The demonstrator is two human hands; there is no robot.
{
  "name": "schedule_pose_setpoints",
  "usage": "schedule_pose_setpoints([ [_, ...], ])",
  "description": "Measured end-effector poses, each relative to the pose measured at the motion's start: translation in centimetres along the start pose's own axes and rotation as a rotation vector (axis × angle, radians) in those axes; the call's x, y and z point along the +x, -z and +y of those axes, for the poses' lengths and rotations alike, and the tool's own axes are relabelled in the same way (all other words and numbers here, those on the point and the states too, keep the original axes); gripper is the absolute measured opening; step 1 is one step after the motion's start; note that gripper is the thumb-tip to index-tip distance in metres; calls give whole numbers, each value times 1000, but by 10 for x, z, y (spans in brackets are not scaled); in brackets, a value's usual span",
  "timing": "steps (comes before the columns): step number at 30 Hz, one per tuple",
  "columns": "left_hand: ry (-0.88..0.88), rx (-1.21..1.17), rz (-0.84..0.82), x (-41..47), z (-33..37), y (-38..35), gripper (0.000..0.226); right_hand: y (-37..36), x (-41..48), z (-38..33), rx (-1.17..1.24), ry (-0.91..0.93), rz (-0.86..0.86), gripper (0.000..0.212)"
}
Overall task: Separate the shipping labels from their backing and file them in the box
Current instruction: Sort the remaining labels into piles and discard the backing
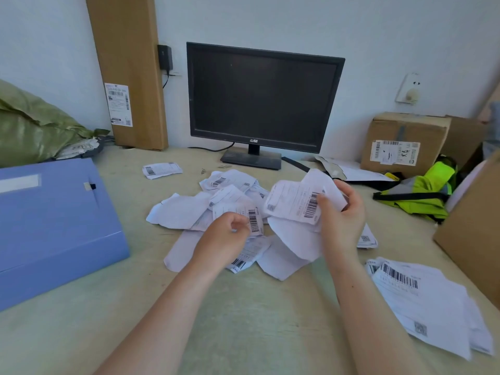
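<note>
Pale desk (243,320) against a white wall (378,31), dark monitor (262,98) far centre. Loose shipping labels (184,209) lie heaped mid-desk, and the blue box (54,226) lies at left. The right hand (342,215) pinches 1 label (292,204) between thumb and curled fingers. The left hand (224,234), fingers curled, pinches a second label (243,212). A flat stack (427,301) lies near right.

1. The pile (230,190) of labels lies in the middle of the table (243,307), before the monitor (262,98).
2. The file box (54,226) lies left of the pile, well apart.
3. A stack (427,299) of labels lies at my near right.
4. Behind the file box are a sack (32,125) and a tall carton (130,71) against the wall.
5. At the back right stands a cardboard box (405,142), with a vest (422,193) before it, perhaps touching.
6. Over the pile my left hand (224,236) holds the left label (253,217), my right hand (342,215) the right label (295,204) beside it.
</note>
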State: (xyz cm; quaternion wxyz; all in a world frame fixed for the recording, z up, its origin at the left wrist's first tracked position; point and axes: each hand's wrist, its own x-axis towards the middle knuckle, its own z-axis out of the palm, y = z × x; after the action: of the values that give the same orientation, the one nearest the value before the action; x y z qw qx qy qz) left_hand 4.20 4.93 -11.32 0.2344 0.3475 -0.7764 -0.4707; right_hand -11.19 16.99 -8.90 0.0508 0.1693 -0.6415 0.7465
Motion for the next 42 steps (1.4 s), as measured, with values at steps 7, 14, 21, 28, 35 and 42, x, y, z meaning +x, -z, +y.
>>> schedule_pose_setpoints([
  [7, -28, -436, 78, -5, 14, 1, 32, -3, -7, -3, 88, -143, -231, 32],
  [14, -86, -349, 90, -6, 12, 1, 16, -9, -16, -5, 58, -216, -467, 31],
  [21, -52, -298, 230, -7, 9, 5, 5, -3, -12, 0, 83, -208, -222, 26],
  [28, -37, -481, 352, -4, 15, 7, 20, -3, -19, -19, 230, 140, 247, 21],
  [35, 14, -589, 98, -9, 20, -9, 21, -25, -57, -16, -28, 333, -302, 32],
  [42, 56, -953, -153, -13, 26, 2, 54, -29, -64, -11, -80, 277, -568, 18],
])
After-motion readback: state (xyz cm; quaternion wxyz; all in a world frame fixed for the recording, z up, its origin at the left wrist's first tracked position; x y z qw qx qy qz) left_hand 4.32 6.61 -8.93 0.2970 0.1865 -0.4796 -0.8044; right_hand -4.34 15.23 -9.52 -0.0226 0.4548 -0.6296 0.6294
